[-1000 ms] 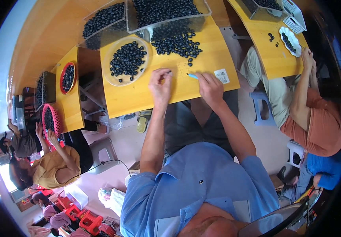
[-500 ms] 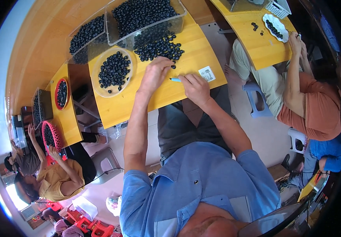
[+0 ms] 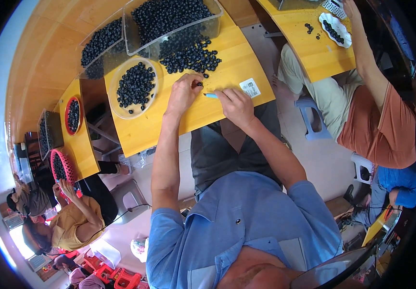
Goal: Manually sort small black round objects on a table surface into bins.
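My left hand (image 3: 184, 95) is closed, pinching one dark round bead (image 3: 199, 85) between thumb and forefinger just above the yellow table (image 3: 174, 125). In my right hand (image 3: 237, 104) is a slim tool with a light-blue handle (image 3: 211, 95) and a small dark tip. That tip points at the pinched bead, a short gap apart from it. Beyond my hands lies a loose pile of dark beads (image 3: 188, 59). Left of my left hand stands a round clear dish (image 3: 116, 98) holding many more of them.
Two clear plastic bins (image 3: 179, 28) full of dark beads stand at the table's far side. A white label card (image 3: 249, 87) lies right of my right hand. At the right, another person (image 3: 381, 115) reaches over a table with a white scalloped dish (image 3: 345, 36). People sit at the left.
My left hand has drawn back from the pile with a bead in its fingers, toward the tool. My right hand stays nearly in place. The person at the right has stretched an arm forward.
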`<state>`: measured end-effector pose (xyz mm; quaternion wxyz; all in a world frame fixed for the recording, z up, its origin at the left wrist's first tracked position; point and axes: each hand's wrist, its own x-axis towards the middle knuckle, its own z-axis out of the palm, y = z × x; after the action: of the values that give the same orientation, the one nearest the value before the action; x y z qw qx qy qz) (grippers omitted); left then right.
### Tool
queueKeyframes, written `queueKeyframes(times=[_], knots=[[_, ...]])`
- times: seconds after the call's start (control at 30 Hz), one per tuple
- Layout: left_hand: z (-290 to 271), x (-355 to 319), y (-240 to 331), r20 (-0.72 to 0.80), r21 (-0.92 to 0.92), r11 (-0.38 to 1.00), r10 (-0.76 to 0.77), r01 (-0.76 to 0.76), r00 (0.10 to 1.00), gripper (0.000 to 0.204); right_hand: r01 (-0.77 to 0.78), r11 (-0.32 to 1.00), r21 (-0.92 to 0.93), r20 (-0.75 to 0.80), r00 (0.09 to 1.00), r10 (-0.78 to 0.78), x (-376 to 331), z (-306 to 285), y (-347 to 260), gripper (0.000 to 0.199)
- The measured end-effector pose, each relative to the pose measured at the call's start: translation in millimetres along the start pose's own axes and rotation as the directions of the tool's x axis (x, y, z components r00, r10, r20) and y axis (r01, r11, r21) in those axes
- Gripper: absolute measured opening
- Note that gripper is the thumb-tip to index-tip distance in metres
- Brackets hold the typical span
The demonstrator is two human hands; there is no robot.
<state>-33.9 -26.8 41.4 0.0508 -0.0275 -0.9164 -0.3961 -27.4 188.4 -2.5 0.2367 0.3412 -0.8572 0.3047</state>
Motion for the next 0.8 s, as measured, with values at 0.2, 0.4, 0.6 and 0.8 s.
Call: queueKeyframes(times=[0.2,0.4,0.6,0.8], knots=[[17,-33,-15,-0.154,-0.374,0.895,-0.319,0.244,0.935,0.02,-0.009,1.0,0.008,-0.002,1.0,0.009,2,-1,-2,0.031],[41,-56,-11,-0.201,-0.543,0.811,-0.377,0.218,0.904,0.025,-0.006,1.0,0.018,-0.009,1.0,0.006,3,-1,-3,0.035],[47,-57,-4,-0.261,-0.493,0.852,-0.339,0.177,0.904,0.038,0.027,1.0,0.012,-0.026,0.999,-0.027,2,2,-2,0.033],[46,-57,-7,-0.259,-0.479,0.862,-0.317,0.164,0.912,0.039,0.063,0.998,-0.006,0.004,0.998,-0.063,6,0,-5,0.029]])
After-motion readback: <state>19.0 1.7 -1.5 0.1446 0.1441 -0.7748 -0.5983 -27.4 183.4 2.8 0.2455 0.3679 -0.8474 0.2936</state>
